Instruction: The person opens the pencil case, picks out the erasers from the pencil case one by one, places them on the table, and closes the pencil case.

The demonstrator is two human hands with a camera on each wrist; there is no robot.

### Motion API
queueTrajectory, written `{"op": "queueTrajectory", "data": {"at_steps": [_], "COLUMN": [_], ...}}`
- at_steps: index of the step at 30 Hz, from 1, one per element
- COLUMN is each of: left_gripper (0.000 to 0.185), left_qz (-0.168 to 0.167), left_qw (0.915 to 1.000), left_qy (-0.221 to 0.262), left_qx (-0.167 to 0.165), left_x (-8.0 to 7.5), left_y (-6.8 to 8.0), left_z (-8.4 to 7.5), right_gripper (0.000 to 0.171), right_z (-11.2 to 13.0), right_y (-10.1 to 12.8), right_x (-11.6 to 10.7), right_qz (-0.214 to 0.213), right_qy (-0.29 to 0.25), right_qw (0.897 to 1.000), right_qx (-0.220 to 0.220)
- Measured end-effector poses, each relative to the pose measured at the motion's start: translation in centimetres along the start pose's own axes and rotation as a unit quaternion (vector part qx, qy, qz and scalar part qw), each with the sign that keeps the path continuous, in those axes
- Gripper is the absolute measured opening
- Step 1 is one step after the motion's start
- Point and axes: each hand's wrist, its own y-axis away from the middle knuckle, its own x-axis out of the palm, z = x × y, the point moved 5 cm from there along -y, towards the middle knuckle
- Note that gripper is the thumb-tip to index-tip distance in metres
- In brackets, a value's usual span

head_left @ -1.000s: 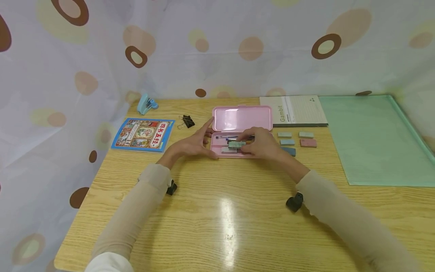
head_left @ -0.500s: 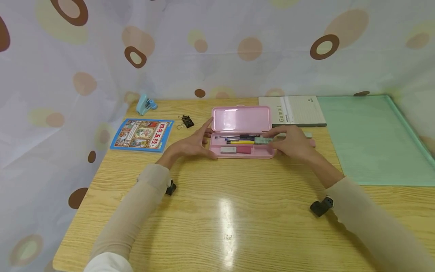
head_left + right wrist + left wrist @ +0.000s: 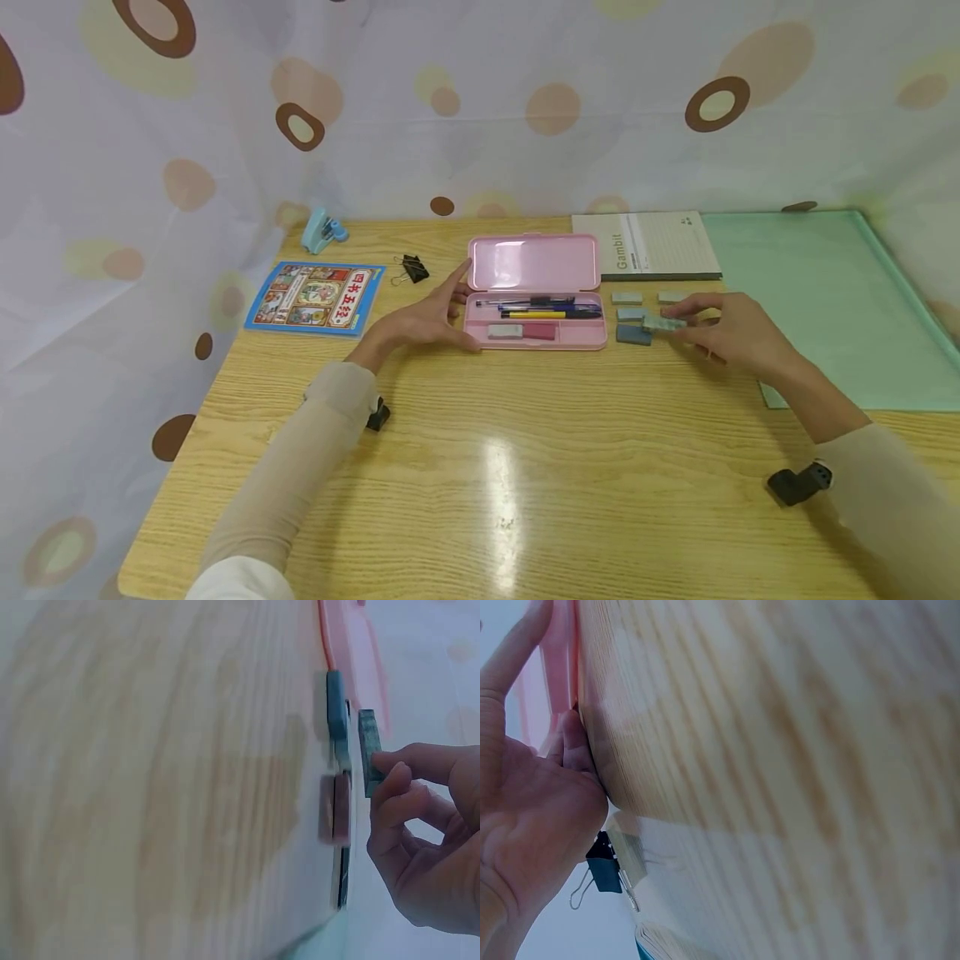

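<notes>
A green patterned eraser point(image 3: 660, 323) is pinched between the thumb and fingers of my right hand point(image 3: 742, 333), held over the loose erasers right of the pencil case. The right wrist view shows this eraser point(image 3: 368, 739) raised off the table. My left hand point(image 3: 431, 321) touches the left end of the open pink pencil case point(image 3: 581, 335), its thumb at the front corner and index finger by the lid point(image 3: 534, 262). Inside the case lie several pens point(image 3: 551, 314), a pale grey eraser point(image 3: 505, 332) and a deep pink eraser point(image 3: 538, 332).
Loose erasers include a dark blue one point(image 3: 633, 336), a light blue one point(image 3: 630, 314) and a reddish one point(image 3: 342, 806), which my right hand hides in the head view. Behind are a notebook point(image 3: 667, 242) and green mat point(image 3: 840, 308). Leftward lie a binder clip point(image 3: 414, 267), booklet point(image 3: 315, 296) and blue hole punch point(image 3: 322, 230).
My right hand has carried the green eraser out of the pencil case, rightward to above the loose erasers. The left hand has stayed at the case's left end.
</notes>
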Motion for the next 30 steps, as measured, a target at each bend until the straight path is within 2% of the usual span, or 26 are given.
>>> {"op": "queueTrajectory", "data": {"at_steps": [8,12,15,21,30], "left_gripper": [0.132,0.132,0.132,0.132,0.133], "left_qz": [0.0,0.001,0.001,-0.001,-0.002], "left_qw": [1.0,1.0,1.0,0.9999,1.0], "left_qy": [0.005,0.006,0.007,0.008,0.001], "left_qx": [-0.001,-0.003,-0.006,-0.007,-0.004], "left_x": [0.0,0.0,0.0,0.0,0.0], "left_y": [0.1,0.1,0.2,0.2,0.0], "left_z": [0.0,-0.2,-0.2,0.0,0.1], "right_gripper": [0.039,0.04,0.038,0.032,0.026], "right_z": [-2.0,-1.7,-0.6,2.5,7.3], "right_y": [0.9,0.8,0.3,-1.6,-4.0], "right_x": [-1.0,-1.2,-1.0,1.5,7.0], "right_qz": [0.009,0.001,-0.004,0.026,0.078], "right_qy": [0.023,0.013,-0.014,-0.06,-0.053], "right_qw": [0.999,1.0,1.0,0.996,0.993], "right_qx": [0.025,0.025,0.004,-0.054,-0.07]}}
